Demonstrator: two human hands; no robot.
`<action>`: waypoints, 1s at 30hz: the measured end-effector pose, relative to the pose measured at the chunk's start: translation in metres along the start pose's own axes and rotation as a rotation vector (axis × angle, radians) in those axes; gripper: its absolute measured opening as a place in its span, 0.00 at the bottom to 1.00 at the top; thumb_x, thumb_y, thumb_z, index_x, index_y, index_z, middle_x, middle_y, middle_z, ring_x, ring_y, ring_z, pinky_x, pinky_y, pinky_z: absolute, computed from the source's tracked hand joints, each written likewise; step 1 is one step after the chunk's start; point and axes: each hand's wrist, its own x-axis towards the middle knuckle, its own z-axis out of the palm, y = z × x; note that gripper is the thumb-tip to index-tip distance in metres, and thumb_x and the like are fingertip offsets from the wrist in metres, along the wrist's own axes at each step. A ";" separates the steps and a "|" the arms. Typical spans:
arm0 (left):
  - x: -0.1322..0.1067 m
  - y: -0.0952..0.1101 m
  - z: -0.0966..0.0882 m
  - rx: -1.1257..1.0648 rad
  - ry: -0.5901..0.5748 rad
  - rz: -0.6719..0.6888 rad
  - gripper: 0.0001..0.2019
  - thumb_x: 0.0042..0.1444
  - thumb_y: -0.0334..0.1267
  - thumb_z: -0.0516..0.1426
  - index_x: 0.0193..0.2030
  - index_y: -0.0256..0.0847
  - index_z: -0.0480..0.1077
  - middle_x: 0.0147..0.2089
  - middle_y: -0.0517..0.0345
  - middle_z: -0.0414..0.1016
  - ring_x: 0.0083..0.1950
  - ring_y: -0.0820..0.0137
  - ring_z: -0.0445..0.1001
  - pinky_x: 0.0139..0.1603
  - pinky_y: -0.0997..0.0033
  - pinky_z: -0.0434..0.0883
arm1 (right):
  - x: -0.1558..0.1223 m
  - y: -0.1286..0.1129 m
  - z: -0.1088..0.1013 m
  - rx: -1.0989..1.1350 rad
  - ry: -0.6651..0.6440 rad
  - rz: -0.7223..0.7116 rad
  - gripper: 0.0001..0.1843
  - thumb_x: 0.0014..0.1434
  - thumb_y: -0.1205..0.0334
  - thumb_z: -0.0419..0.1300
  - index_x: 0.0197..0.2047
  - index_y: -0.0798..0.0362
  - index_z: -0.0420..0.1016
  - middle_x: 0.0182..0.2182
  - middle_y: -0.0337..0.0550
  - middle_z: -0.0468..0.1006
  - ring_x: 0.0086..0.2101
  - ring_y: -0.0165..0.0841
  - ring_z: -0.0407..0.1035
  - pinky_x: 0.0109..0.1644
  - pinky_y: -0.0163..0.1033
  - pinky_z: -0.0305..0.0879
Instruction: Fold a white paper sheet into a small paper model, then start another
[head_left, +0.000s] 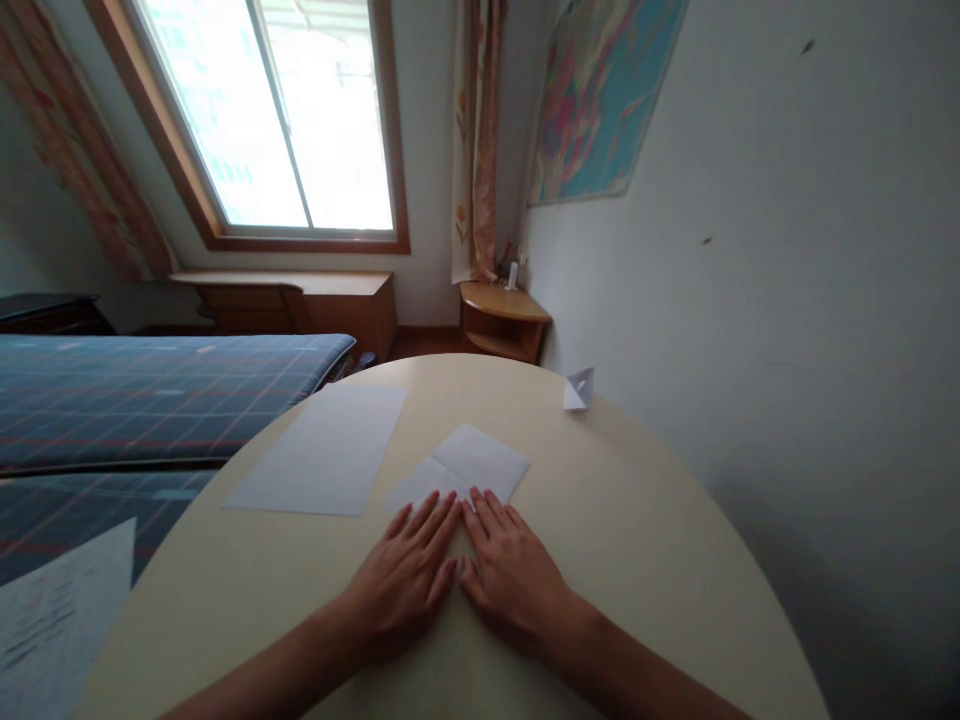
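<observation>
My left hand [405, 580] and my right hand [510, 570] lie flat side by side on a folded white paper [469, 468] at the near middle of a round cream table [645, 520]. The fingers of both hands are stretched out and press down on the paper's near part, which they hide. A crease runs across the visible far part of the paper.
A flat white sheet [322, 450] lies left of the folded one. A small folded paper shape [579, 390] stands near the wall at the table's far right. A bed with a plaid cover [150, 390] is on the left, with another printed sheet [52, 620] lower left.
</observation>
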 end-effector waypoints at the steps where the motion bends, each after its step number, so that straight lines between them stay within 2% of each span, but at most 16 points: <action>1: 0.000 0.002 -0.001 -0.003 -0.016 0.018 0.29 0.69 0.47 0.39 0.73 0.40 0.43 0.74 0.54 0.44 0.74 0.63 0.45 0.71 0.56 0.49 | 0.000 0.000 0.000 0.002 -0.004 0.001 0.36 0.64 0.54 0.49 0.70 0.63 0.51 0.69 0.58 0.47 0.68 0.46 0.42 0.70 0.51 0.42; 4: 0.000 0.006 0.000 0.027 0.003 -0.014 0.30 0.69 0.51 0.40 0.72 0.37 0.49 0.73 0.48 0.47 0.73 0.60 0.48 0.72 0.52 0.47 | -0.002 -0.002 -0.002 -0.001 -0.007 0.004 0.36 0.64 0.54 0.49 0.70 0.62 0.51 0.69 0.59 0.47 0.68 0.47 0.42 0.70 0.52 0.42; 7: 0.002 0.007 0.007 0.073 0.048 -0.118 0.31 0.67 0.52 0.42 0.69 0.32 0.56 0.71 0.42 0.52 0.72 0.57 0.52 0.71 0.52 0.51 | -0.004 -0.009 -0.002 -0.017 0.018 0.025 0.34 0.65 0.53 0.49 0.70 0.58 0.52 0.68 0.60 0.48 0.67 0.49 0.42 0.69 0.53 0.44; 11: 0.013 0.009 0.013 0.102 0.034 -0.171 0.30 0.67 0.49 0.42 0.68 0.28 0.57 0.71 0.38 0.52 0.72 0.54 0.50 0.70 0.53 0.52 | -0.002 -0.023 0.000 -0.082 0.049 0.141 0.31 0.66 0.56 0.48 0.69 0.60 0.55 0.67 0.64 0.50 0.67 0.53 0.45 0.67 0.55 0.48; 16: 0.036 0.001 0.004 0.055 -0.036 -0.092 0.29 0.68 0.46 0.39 0.70 0.29 0.53 0.72 0.40 0.47 0.73 0.58 0.45 0.70 0.54 0.50 | 0.006 -0.028 -0.008 -0.231 0.047 0.227 0.28 0.66 0.62 0.48 0.66 0.66 0.61 0.61 0.72 0.62 0.60 0.54 0.60 0.59 0.57 0.57; 19: 0.043 -0.008 0.000 0.038 -0.056 -0.031 0.29 0.68 0.45 0.39 0.70 0.31 0.52 0.73 0.41 0.46 0.74 0.60 0.44 0.71 0.55 0.49 | 0.007 -0.022 -0.016 -0.276 0.083 0.182 0.26 0.65 0.63 0.49 0.63 0.64 0.66 0.51 0.67 0.74 0.50 0.50 0.69 0.52 0.52 0.62; 22: 0.046 -0.016 0.002 0.049 -0.012 -0.090 0.28 0.68 0.45 0.41 0.70 0.30 0.53 0.72 0.41 0.48 0.73 0.58 0.47 0.71 0.53 0.50 | 0.006 -0.015 -0.019 -0.274 0.105 0.137 0.25 0.62 0.64 0.51 0.61 0.61 0.68 0.43 0.59 0.76 0.43 0.46 0.69 0.47 0.49 0.63; 27: 0.046 -0.021 0.008 0.055 0.122 -0.273 0.28 0.67 0.44 0.43 0.68 0.28 0.55 0.72 0.37 0.51 0.73 0.54 0.47 0.70 0.50 0.52 | 0.006 -0.007 -0.017 -0.268 0.135 0.103 0.25 0.61 0.64 0.52 0.61 0.59 0.68 0.42 0.55 0.74 0.43 0.45 0.67 0.47 0.48 0.62; 28: 0.045 -0.021 0.009 0.050 0.157 -0.275 0.28 0.66 0.42 0.43 0.69 0.29 0.54 0.72 0.38 0.49 0.73 0.55 0.46 0.70 0.50 0.51 | 0.006 -0.006 -0.017 -0.268 0.137 0.099 0.25 0.61 0.64 0.52 0.61 0.59 0.68 0.42 0.55 0.74 0.43 0.45 0.66 0.47 0.48 0.62; 30: 0.044 -0.021 0.010 0.017 0.174 -0.169 0.27 0.65 0.39 0.44 0.70 0.34 0.52 0.73 0.45 0.47 0.74 0.59 0.46 0.71 0.53 0.51 | 0.006 -0.005 -0.017 -0.267 0.136 0.089 0.25 0.61 0.64 0.53 0.61 0.58 0.68 0.43 0.55 0.73 0.43 0.45 0.66 0.47 0.48 0.62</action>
